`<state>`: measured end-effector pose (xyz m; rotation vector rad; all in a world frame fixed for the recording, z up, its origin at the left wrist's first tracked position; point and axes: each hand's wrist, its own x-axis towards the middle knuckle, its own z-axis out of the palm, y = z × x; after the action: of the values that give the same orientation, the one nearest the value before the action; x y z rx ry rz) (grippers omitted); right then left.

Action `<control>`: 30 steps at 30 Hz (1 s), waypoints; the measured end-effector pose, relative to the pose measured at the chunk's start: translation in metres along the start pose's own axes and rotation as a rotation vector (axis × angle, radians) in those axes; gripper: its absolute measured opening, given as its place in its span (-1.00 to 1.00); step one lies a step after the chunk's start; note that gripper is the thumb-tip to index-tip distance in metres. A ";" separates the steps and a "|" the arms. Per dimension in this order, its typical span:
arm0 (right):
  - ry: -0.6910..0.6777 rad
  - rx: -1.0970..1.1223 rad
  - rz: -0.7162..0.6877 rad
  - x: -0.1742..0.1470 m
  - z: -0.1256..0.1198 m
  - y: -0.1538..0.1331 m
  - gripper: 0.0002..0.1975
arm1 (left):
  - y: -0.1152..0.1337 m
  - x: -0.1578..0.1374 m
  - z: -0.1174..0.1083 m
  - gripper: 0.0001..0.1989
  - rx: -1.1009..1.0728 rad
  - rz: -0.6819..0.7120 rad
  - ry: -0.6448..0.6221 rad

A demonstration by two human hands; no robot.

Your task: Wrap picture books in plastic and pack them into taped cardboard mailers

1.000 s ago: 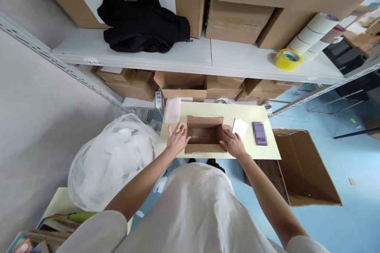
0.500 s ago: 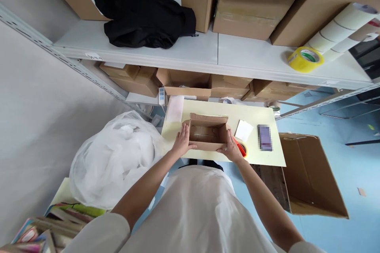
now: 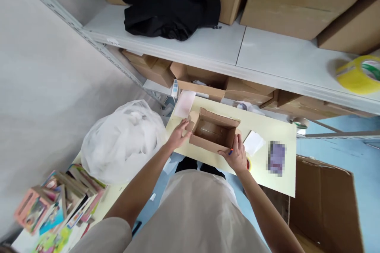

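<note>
A small open cardboard box (image 3: 208, 144) stands on the pale yellow table (image 3: 279, 130), its back flap raised and its inside showing bare cardboard. At the box's left end, my left hand (image 3: 178, 136) has its fingers stretched out by the side flap; whether they touch it is unclear. My right hand (image 3: 236, 155) grips the right end, thumb along the front wall and fingers over the side. Partly hidden behind that hand is a roll of tape (image 3: 248, 163). White paper (image 3: 253, 142) and a pixelated purple item (image 3: 276, 158) lie farther right.
Left of the table sits a big translucent bag of white material (image 3: 124, 142), with books (image 3: 62, 201) below it. A shelf (image 3: 267, 53) runs across the back, holding black clothing (image 3: 172, 8), cartons and yellow tape (image 3: 360, 73). A large open carton (image 3: 325, 197) stands right.
The view has swung left, bringing more books into sight. My left hand has loosened from the box's left end, where the side flap now sticks outward. My right hand stays on the box.
</note>
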<state>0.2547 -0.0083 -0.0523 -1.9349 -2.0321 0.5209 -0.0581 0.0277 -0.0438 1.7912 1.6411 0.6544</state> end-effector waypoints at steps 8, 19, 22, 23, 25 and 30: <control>-0.008 -0.080 -0.006 -0.001 -0.004 -0.007 0.02 | -0.064 0.073 -0.022 -0.71 0.092 -0.548 0.213; 0.049 -0.090 0.071 -0.001 -0.002 -0.024 0.01 | -0.082 0.148 0.021 -0.17 0.211 -0.854 0.131; 0.073 -0.093 0.085 -0.003 0.000 -0.027 0.03 | -0.078 0.146 0.019 -0.19 0.187 -0.843 0.144; 0.075 -0.095 0.086 -0.004 0.000 -0.027 0.03 | -0.077 0.145 0.018 -0.19 0.180 -0.849 0.156; 0.070 -0.102 0.091 -0.005 0.002 -0.027 0.03 | -0.077 0.144 0.017 -0.22 0.151 -0.811 0.195; 0.058 -0.120 0.097 -0.006 0.003 -0.023 0.04 | -0.085 0.138 0.019 -0.36 -0.069 -0.642 0.204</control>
<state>0.2326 -0.0155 -0.0445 -2.1006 -1.9838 0.3669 -0.0880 0.1665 -0.1244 1.0681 2.1486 0.5897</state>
